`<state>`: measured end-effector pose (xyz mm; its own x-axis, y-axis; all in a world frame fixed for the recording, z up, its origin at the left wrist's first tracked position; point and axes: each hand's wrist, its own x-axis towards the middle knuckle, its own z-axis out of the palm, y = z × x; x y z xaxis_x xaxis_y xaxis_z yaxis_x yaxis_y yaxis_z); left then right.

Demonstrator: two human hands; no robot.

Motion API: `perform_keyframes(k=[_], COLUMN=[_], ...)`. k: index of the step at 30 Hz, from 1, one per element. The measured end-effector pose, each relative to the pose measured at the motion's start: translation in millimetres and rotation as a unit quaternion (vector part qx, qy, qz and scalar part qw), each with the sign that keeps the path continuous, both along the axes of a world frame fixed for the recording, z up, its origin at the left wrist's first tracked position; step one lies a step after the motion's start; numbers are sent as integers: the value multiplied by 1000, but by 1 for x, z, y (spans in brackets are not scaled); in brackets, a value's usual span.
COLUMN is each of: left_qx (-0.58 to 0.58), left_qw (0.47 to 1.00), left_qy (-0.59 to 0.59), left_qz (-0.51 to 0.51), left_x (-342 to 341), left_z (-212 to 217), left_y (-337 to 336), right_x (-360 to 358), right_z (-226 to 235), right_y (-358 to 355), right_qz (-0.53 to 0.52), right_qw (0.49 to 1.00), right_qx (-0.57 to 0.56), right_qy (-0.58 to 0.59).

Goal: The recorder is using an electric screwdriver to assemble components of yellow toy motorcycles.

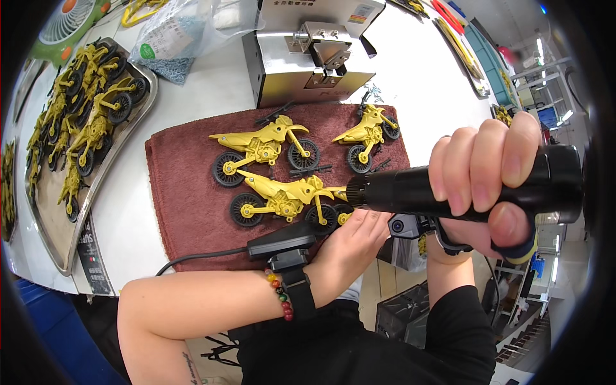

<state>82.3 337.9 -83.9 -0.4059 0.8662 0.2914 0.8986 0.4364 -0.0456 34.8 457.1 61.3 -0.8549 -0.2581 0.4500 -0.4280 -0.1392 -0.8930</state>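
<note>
My right hand (pixel 484 170) is wrapped round a black electric screwdriver (pixel 398 190), held sideways with its front end pointing left. Right at that end, my left hand (pixel 353 244) has its fingers closed at a yellow toy motorcycle (pixel 344 213); only a wheel and some yellow parts show, the rest being hidden by the screwdriver and hand. Left of it a second toy motorcycle (pixel 279 196) lies on the brown towel (pixel 186 199). Beyond lie another toy motorcycle (pixel 263 142) and, farther right, one more toy motorcycle (pixel 369 133). Where the screwdriver's tip touches cannot be seen.
A metal machine (pixel 314 64) stands behind the towel. On the left a tray (pixel 64 260) holds a heap of yellow toy motorcycles, with a plastic bag (pixel 186 42) and a green fan (pixel 64 25) farther back. A black cable (pixel 199 255) runs along the towel's near edge.
</note>
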Motion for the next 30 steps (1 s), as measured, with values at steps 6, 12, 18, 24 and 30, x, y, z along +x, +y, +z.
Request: perform_keyframes(k=[6,12,18,24,30], left_qx=[15,-185,13,22,21], left_qw=[999,914,1000,1000,1000], left_qy=[-31,359,5,19,-10], left_qz=[-13,28,-4,-6,-13], left_x=[0,5,-4,-6,-9], left_z=[-3,-13,4,5,6], left_y=[2,7,2,3,-1], right_x=[-7,-14,-21,-86,-111], right_z=[4,0,33,53,32], right_y=[10,8,18,16,-23], right_qz=[70,100,39,115,-113], right_qw=[995,994,998,982,971], right_qx=[64,46,-46,-112,-102], right_qy=[5,1,28,98,182])
